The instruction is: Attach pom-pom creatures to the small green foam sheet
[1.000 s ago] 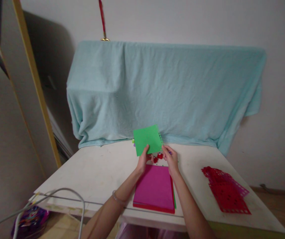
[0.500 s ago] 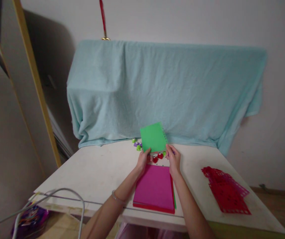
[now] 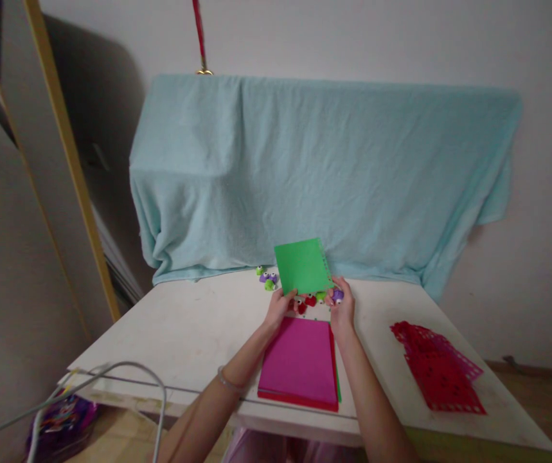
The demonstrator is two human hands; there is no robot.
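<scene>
A square green paper sheet (image 3: 302, 267) is tilted up above the table, its right edge lined with small notches or holes. My left hand (image 3: 279, 308) pinches its lower left edge, thumb on top. At the lower right corner, my right hand (image 3: 343, 305) has its fingers curled against the sheet's edge. A purple googly-eyed piece (image 3: 338, 296) shows in the gap between those fingers; whether they touch it is unclear. Beneath the sheet lie red googly-eyed pieces (image 3: 310, 300) and a green one (image 3: 320, 297). A stack of coloured paper with a magenta sheet (image 3: 297, 363) on top lies between my forearms.
Red cut paper (image 3: 444, 376) with holes lies on the white table (image 3: 198, 334) at right. More green and purple googly-eyed pieces (image 3: 268, 280) sit near the back. A light blue cloth (image 3: 324, 167) hangs behind. A grey cable (image 3: 126, 365) loops over the front left edge.
The green sheet has shifted slightly right and turned a little. My right hand has moved slightly right, its fingers spreading, so the purple piece shows more.
</scene>
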